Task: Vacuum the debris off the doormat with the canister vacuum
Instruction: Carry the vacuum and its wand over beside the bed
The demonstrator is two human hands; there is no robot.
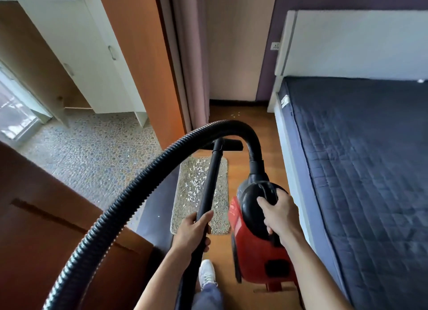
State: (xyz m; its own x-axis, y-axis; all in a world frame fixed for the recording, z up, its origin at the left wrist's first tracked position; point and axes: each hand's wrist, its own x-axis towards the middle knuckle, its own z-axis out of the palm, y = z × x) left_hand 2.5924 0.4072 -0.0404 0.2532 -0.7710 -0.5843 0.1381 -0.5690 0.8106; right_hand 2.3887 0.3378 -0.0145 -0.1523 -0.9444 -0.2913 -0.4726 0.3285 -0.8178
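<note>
- While both hands are occupied, neither shows a loose or spread posture: the left hand [192,230] is wrapped closed around the black wand [209,189], fingers curled over the top of the tube near its lower end.
- Right hand [281,213] is clenched on the black carry handle at the top of the red canister vacuum [257,245], thumb lying across the black housing; the canister appears lifted clear of the wooden floor [259,147], though its underside is not visible.
- Wand runs forward from the left hand to a black floor nozzle [228,144], which sits at the far end of the doormat [221,224], at or just past its edge; contact with the mat cannot be confirmed.
- Ribbed black hose [129,198] arcs from the lower left up over the wand and down into the front of the canister.
- Doormat lies lengthwise on the wooden floor between a doorway on the left and a bed with a dark quilted mattress [361,161] on the right.
- Debris [193,184], pale small flakes, is scattered thickly over the far and middle parts of the mat; a few more flakes lie on the floor beyond the nozzle.
- Canister body is opaque; its contents cannot be seen.
- Markings on the red casing are blurred and unreadable.
- A white shoe [206,273] shows below the left hand.
</note>
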